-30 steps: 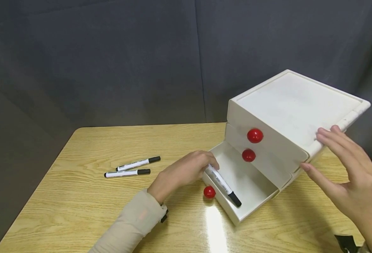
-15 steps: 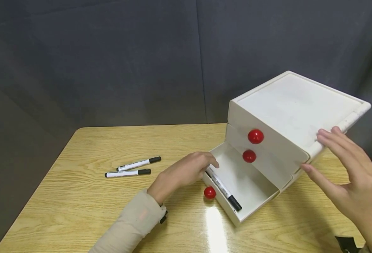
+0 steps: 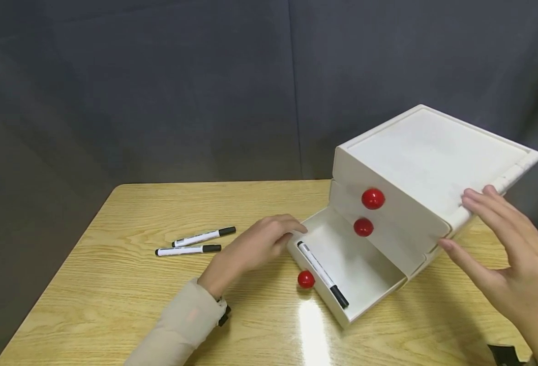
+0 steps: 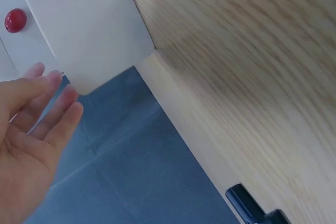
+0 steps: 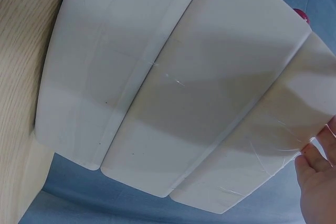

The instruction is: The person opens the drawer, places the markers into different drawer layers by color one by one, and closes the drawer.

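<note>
A white drawer unit (image 3: 434,157) stands at the right with its bottom drawer (image 3: 356,264) pulled out. In that drawer a white marker with a black cap (image 3: 317,267) lies along the front wall. My left hand (image 3: 260,244) is at the drawer's far left corner, fingers loosely extended and holding nothing. In the left wrist view, the left hand (image 4: 37,124) shows spread fingers near the drawer front's corner (image 4: 89,72). My right hand (image 3: 516,254) rests its fingertips on the unit's top right edge, thumb against the side; the right wrist view shows these fingers (image 5: 310,158) at the top edge.
Two more black-capped markers, one behind (image 3: 205,237) and one nearer (image 3: 188,250), lie on the wooden table (image 3: 113,305) at left. Red round knobs (image 3: 372,199) sit on the drawer fronts. A dark cloth (image 3: 205,91) hangs behind the table.
The marker has left my left hand and dropped flat into the drawer. My left hand has drawn back left to the drawer's corner. The right hand stays on the unit.
</note>
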`<move>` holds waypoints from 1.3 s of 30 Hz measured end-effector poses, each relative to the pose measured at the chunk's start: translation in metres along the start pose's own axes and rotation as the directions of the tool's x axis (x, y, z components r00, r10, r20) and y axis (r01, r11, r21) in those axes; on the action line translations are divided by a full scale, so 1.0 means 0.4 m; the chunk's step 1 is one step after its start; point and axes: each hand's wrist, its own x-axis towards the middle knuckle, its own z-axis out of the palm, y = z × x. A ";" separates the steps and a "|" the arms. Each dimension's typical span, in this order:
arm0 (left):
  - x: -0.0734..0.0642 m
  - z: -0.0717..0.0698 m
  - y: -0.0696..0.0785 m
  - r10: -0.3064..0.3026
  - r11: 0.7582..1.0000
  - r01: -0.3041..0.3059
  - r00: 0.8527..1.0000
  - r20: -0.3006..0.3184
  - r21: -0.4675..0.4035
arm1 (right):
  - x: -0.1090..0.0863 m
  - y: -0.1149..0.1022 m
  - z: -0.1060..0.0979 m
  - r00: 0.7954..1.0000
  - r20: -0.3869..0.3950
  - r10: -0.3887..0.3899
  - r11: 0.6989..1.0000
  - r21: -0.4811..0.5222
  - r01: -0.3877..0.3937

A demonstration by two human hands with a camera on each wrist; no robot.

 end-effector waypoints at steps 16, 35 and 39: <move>-0.046 -0.021 -0.030 -0.082 0.991 0.075 0.995 -0.062 -0.108 | -0.003 0.003 0.004 1.000 -0.020 0.001 1.000 0.024 -0.001; -0.103 -0.038 -0.070 -0.154 0.987 0.150 0.985 -0.074 -0.065 | -0.004 0.010 0.005 1.000 -0.011 0.009 1.000 -0.005 -0.009; -0.117 -0.041 -0.078 -0.167 0.985 0.162 0.983 -0.077 -0.064 | -0.005 0.010 0.006 1.000 -0.014 0.015 1.000 0.000 -0.015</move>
